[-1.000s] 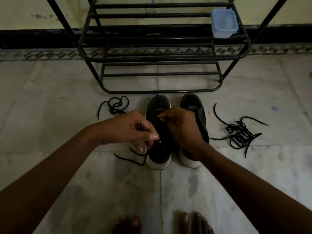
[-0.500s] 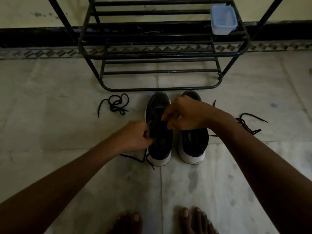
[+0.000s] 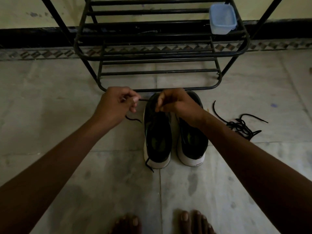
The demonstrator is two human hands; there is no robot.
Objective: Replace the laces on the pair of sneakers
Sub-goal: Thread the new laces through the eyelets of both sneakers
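Sneakers, a black pair with white soles, stand side by side on the tiled floor (image 3: 50, 107), heels near the person and toes far, just in front of a black metal shoe rack (image 3: 160, 53).

In the head view, the left sneaker (image 3: 157, 132) is the one being worked on. A black lace (image 3: 143, 99) runs from its far, toe-end part out to the left. There the left hand (image 3: 116, 105) pinches it between thumb and fingertips, the other fingers curled in. A loose tail of the lace hangs below that hand, and another end trails on the floor past the near heel of the same shoe.

The right hand (image 3: 175, 102) hovers over the far end of the pair with its fingers curled down onto the left sneaker. It is too dim there to tell whether they grip the lace or the shoe's upper. The right sneaker (image 3: 192, 142) lies partly under that wrist.

Further right on the floor lies a tangle of loose laces (image 3: 241, 126), well apart from the shoes. A pale blue plastic container (image 3: 222, 19) sits on the rack's far right corner. Bare feet (image 3: 194, 222) show at the near edge.
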